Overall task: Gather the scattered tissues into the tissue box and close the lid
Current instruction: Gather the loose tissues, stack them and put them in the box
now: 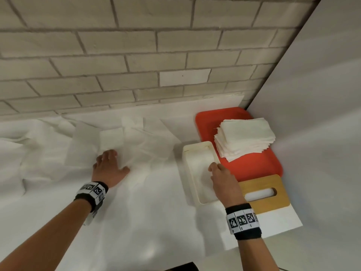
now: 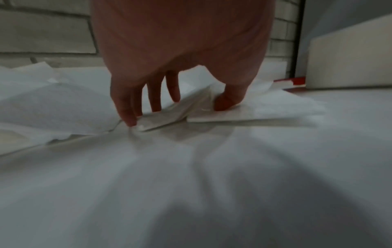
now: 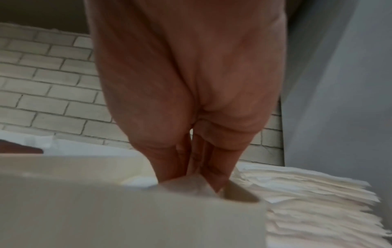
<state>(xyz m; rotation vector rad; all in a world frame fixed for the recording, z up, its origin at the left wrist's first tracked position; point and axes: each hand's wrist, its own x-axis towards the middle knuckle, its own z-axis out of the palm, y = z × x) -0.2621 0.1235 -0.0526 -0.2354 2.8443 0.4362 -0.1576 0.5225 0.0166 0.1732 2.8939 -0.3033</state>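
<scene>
Left hand [image 1: 110, 169] splayed on loose tissue [image 1: 111, 140], 9 o'clock of tissue box [image 1: 197, 145]; right hand [image 1: 222, 176] pinches boxed tissue [image 3: 188, 183]; limp, light; we pinch fold.

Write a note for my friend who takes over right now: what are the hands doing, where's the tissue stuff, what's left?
Left hand: open, fingertips pressing on the scattered tissues.
Right hand: pinches a tissue at the right rim of the tissue box.
Wooden lid lies off, beside the box; a tissue stack sits on the red tray.
Done: lid off, box open.
Left: drop this tissue in, gather the rest, close the lid.
</scene>
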